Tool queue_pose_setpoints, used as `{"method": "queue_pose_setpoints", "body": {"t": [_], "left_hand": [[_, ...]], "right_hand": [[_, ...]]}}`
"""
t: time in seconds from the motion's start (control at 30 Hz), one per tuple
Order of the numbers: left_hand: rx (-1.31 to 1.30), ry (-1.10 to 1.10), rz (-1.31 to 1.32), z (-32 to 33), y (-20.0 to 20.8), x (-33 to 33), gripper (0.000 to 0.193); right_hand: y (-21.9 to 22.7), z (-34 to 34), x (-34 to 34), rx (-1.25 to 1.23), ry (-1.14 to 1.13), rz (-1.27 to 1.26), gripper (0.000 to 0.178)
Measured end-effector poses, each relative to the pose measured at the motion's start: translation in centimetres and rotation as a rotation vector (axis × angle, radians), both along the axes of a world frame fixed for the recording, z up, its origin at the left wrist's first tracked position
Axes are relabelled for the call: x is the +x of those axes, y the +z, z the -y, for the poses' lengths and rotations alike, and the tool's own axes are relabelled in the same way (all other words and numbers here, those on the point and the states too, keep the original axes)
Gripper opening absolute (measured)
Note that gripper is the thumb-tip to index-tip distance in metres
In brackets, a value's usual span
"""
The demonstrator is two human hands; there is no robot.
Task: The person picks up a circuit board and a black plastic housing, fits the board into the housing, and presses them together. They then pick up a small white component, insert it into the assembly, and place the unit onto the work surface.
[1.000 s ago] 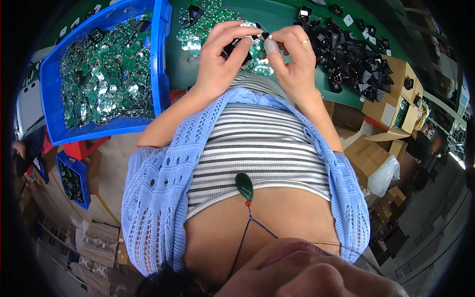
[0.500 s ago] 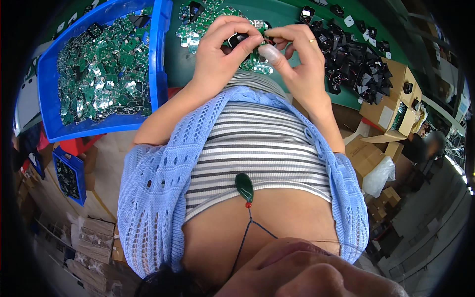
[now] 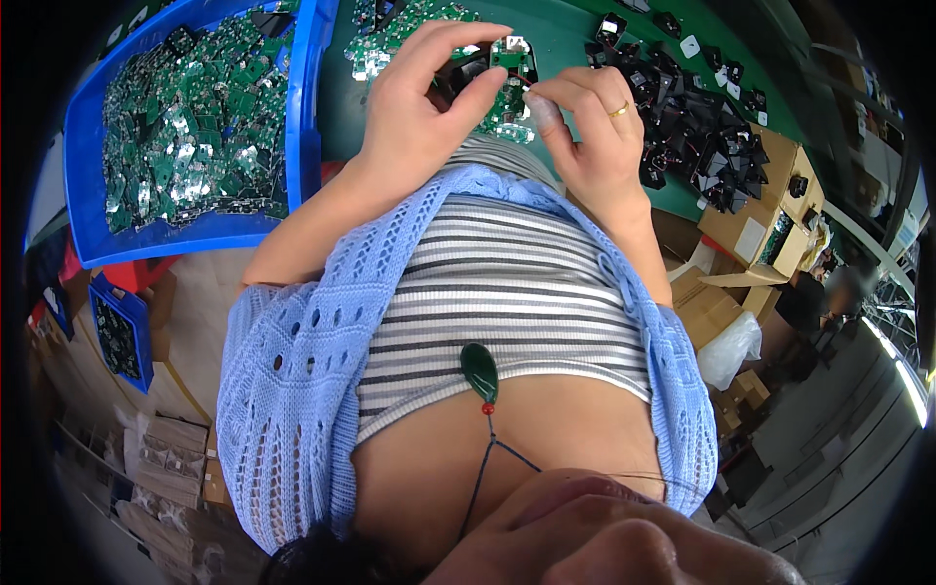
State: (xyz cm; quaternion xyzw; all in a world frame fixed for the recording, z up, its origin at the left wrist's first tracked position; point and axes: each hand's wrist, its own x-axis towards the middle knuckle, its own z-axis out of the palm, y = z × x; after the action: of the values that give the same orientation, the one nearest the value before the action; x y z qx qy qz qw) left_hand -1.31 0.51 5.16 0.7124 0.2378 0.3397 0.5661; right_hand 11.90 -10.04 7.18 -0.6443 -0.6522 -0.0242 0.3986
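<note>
My left hand (image 3: 409,112) is closed on a small black plastic housing with a green circuit board (image 3: 509,57) in it, gripped between thumb and fingers. A silvery connector shows at the board's far edge. Thin red and black wires (image 3: 525,80) run from its right side toward my right hand (image 3: 597,122), whose thumb and forefinger are pinched at them. A whitish wrap covers that thumb, and a ring is on one finger. Under and just nearer than the housing lie loose green circuit boards (image 3: 511,127) on the green table (image 3: 561,34).
At left, a large blue bin (image 3: 305,127) is heaped with green boards (image 3: 195,136). More boards (image 3: 429,21) lie beyond my left hand. Black plastic housings (image 3: 697,127) with wires are piled at right, beside an opened cardboard box (image 3: 746,229). A person (image 3: 829,292) is farther right.
My hands have drawn slightly apart, so the board in the housing and its wires now show more. The left hand's fingers have straightened over the far side. The view has shifted a little.
</note>
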Motion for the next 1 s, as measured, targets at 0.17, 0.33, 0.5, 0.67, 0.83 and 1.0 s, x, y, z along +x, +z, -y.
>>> {"method": "queue_pose_setpoints", "body": {"t": [0.17,0.33,0.5,0.67,0.83,1.0], "left_hand": [[0.18,0.048,-0.054,-0.3,0.7,-0.2,0.03],[0.293,0.115,-0.057,-0.2,0.7,-0.3,0.029],[0.385,0.175,-0.003,-0.1,1.3,-0.3,0.028],[0.387,0.182,-0.015,0.0,2.3,-0.2,0.028],[0.373,0.144,-0.041,0.1,1.5,-0.4,0.028],[0.31,0.066,-0.042,-0.4,-0.1,0.0,0.028]], "right_hand": [[0.6,-0.6,-0.2,-0.036,0.031,0.102,0.018],[0.6,-1.0,-0.4,-0.05,0.036,0.122,0.019],[0.6,-1.1,-0.6,-0.059,0.029,0.18,0.021],[1.1,-1.1,-0.5,-0.094,0.059,0.274,0.018],[1.4,-1.1,-0.5,-0.128,0.111,0.333,0.017],[1.8,-1.2,-0.3,-0.157,0.164,0.386,0.018]]}}
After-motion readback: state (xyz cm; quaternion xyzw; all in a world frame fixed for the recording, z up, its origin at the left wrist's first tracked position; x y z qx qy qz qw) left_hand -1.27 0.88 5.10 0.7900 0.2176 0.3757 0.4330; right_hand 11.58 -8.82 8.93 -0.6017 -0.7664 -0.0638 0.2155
